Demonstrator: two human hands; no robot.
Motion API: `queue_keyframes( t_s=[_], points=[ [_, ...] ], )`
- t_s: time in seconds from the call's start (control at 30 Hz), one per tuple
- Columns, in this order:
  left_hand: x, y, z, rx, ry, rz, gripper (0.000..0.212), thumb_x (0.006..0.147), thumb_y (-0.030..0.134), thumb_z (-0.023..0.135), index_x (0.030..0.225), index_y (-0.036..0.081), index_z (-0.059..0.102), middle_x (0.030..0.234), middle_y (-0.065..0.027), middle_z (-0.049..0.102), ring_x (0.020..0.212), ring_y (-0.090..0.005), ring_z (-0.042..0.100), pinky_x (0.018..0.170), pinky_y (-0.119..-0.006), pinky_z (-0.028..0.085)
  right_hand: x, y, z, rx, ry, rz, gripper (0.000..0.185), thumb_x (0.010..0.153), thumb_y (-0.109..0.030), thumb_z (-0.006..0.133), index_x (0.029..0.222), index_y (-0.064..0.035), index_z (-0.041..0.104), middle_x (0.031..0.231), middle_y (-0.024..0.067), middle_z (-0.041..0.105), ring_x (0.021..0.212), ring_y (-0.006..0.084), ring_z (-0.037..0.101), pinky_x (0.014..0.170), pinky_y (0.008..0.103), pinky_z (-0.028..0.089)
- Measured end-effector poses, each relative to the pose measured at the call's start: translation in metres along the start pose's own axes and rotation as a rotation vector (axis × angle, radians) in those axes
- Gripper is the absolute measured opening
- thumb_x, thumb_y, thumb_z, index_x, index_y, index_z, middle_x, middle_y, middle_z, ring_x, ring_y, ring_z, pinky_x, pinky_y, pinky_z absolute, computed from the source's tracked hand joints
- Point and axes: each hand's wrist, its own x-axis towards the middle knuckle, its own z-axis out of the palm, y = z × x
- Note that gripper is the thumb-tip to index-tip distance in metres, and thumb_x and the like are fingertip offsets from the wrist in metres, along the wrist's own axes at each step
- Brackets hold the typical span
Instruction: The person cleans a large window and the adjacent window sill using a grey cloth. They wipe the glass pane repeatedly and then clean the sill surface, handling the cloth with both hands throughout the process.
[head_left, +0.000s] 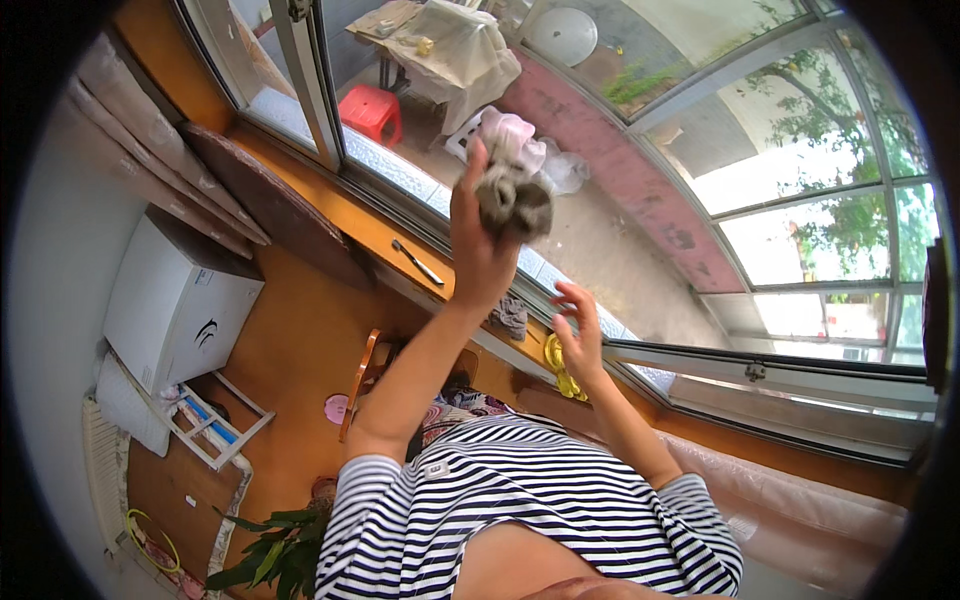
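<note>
My left hand (481, 251) is raised in front of the window opening and grips a crumpled grey-brown cloth (517, 201), blurred by motion. Lower and to the right, my right hand (579, 337) holds nothing, its fingers apart and slightly curled. It is near the metal window track, above a bundle of yellow material (561, 369) on the wooden sill (307, 196). Beside my left forearm, a dark grey cloth (510, 316) lies bunched on the sill, partly hidden. A toothbrush-like brush (418, 262) rests on the sill left of my left wrist.
Window frames (328, 90) flank the opening. Outside are a red plastic stool (371, 114) and a sheet-covered table (465, 52). A dark round board (277, 202) leans at the sill near a white chest freezer (217, 322). An orange chair (364, 375) stands below.
</note>
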Motion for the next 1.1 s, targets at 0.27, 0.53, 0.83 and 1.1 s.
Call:
queue_keyframes(
  t_s=[0.27,0.53,0.83,1.1],
  points=[
    [0.102,-0.008,0.054,0.66,0.212,0.538,0.049,0.076,0.014,0.069,0.124,0.012,0.057,0.117,-0.0157,0.054,0.113,-0.0397,0.05,0.096,-0.053,0.036,-0.118,0.061,-0.036,-0.115,0.12,0.329,0.025,0.095,-0.002,0.059,0.119,0.0006,0.063,0.106,0.0098,0.065,0.091,0.0168,0.065,0.081,0.0296,0.052],
    [0.035,-0.074,0.05,0.574,0.248,0.247,0.046,0.068,0.002,0.068,0.113,0.005,0.058,0.112,-0.0169,0.053,0.109,-0.0414,0.05,0.095,-0.052,0.039,-0.172,0.112,-0.03,-0.164,-0.013,0.404,0.022,0.096,-0.005,0.059,0.117,-0.0005,0.065,0.106,0.0103,0.066,0.086,0.0176,0.066,0.077,0.0294,0.053],
    [0.048,-0.077,0.039,0.375,0.236,0.125,0.042,0.082,0.016,0.076,0.117,0.001,0.056,0.125,-0.0167,0.052,0.123,-0.0382,0.047,0.11,-0.047,0.034,-0.153,0.111,-0.037,-0.181,-0.03,0.389,0.022,0.096,-0.005,0.06,0.116,-0.0001,0.066,0.104,0.011,0.066,0.089,0.0184,0.066,0.077,0.0293,0.053],
    [0.088,-0.013,0.07,0.386,0.164,0.264,0.046,0.072,0.004,0.074,0.111,0.0,0.05,0.108,-0.0203,0.048,0.109,-0.0415,0.046,0.098,-0.054,0.035,-0.164,0.119,-0.032,-0.24,-0.024,0.383,0.022,0.094,-0.009,0.062,0.115,-0.0039,0.067,0.102,0.0129,0.067,0.089,0.0251,0.068,0.079,0.0332,0.053]
  ],
)
